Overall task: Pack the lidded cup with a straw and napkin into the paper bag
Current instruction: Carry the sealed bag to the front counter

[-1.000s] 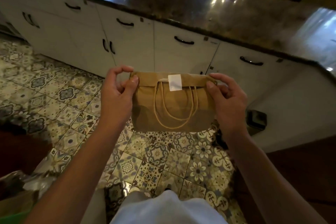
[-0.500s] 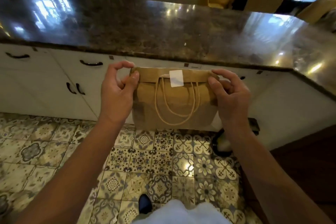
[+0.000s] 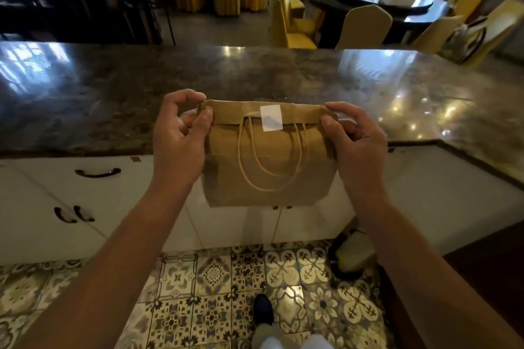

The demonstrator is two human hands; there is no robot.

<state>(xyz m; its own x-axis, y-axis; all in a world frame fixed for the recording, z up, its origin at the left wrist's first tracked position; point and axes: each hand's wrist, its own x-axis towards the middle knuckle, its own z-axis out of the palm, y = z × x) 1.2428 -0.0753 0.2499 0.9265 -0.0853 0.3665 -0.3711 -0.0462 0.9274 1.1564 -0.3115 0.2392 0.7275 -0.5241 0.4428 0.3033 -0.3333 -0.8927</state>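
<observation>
A brown paper bag (image 3: 269,176) hangs in the air in front of the counter edge. Its top is folded over and held down by a white sticker (image 3: 271,117), and its twine handles dangle down the front. My left hand (image 3: 181,136) pinches the folded top's left corner. At the right corner, my right hand (image 3: 354,142) pinches the fold the same way. Whatever is inside the bag is hidden; no cup, straw or napkin shows.
A dark polished stone counter (image 3: 255,73) runs across in front of me, over white cabinets (image 3: 93,195) with dark handles. Patterned floor tiles lie below, with a dark object (image 3: 351,258) on the floor at the right. Yellow-covered chairs and round tables stand beyond.
The view has turned and tilted up from the floor toward the counter and dining room. The bag stays pinched in both hands, now level with the counter edge.
</observation>
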